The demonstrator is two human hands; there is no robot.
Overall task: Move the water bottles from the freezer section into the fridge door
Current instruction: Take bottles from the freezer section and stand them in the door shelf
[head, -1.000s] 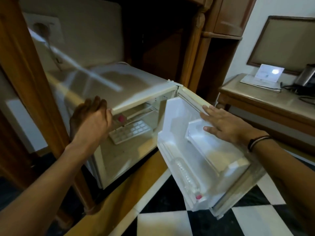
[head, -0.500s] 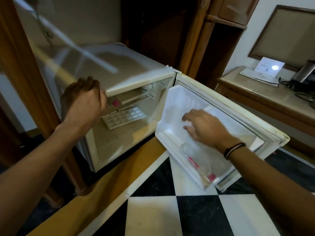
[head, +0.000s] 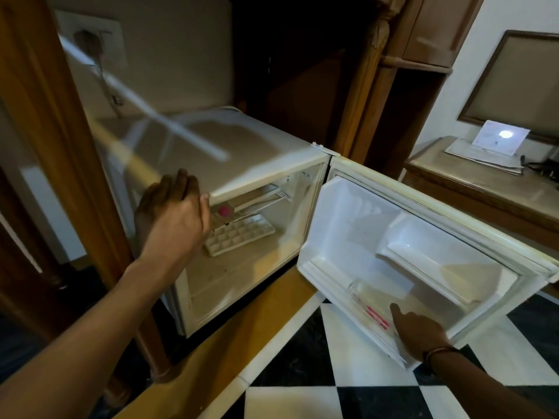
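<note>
Head view: my arms reach into the open mini fridge [head: 260, 164].
Left hand [head: 172, 216], loosely open, nears the pink-capped bottle [head: 224, 211]; right hand [head: 419, 334] rests on the door's lying bottle [head: 367, 300], grip unclear.

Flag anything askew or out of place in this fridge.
The ice cube tray sits tilted inside the main compartment rather than lying flat. The water bottle lies on its side in the door's bottom shelf under the right hand.
</note>
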